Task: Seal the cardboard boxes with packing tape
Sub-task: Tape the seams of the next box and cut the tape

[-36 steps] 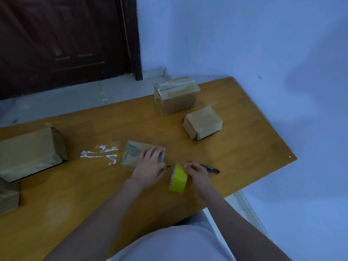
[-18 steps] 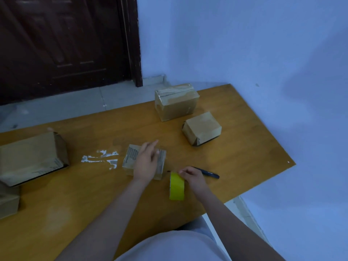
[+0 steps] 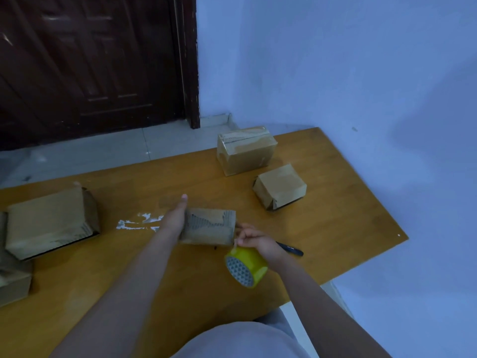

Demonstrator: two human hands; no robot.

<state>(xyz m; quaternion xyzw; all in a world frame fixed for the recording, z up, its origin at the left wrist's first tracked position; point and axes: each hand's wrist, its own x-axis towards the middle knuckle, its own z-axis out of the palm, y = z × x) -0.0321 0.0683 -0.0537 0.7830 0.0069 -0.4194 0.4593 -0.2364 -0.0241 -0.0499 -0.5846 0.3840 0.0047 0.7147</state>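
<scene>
The left hand (image 3: 173,220) lies flat against the left end of a small box (image 3: 209,226) near the middle of the table (image 3: 335,228), fingers straight and together, pressing the cardboard. The right hand (image 3: 254,239) is at the box's right end, its fingers curled and pinching a strip of tape (the strip itself is too blurred to trace) just above the yellow tape roll (image 3: 246,266), which hangs tilted below the hand. A dark pen (image 3: 290,248) lies on the wood just behind that wrist.

Two more boxes (image 3: 246,149) (image 3: 280,187) sit toward the far right of the table, and a larger box (image 3: 49,223) sits at the left. White scraps (image 3: 136,223) mark the wood. Beyond are a pale tiled floor (image 3: 103,153), a dark door (image 3: 90,60) and a blue wall (image 3: 335,60).
</scene>
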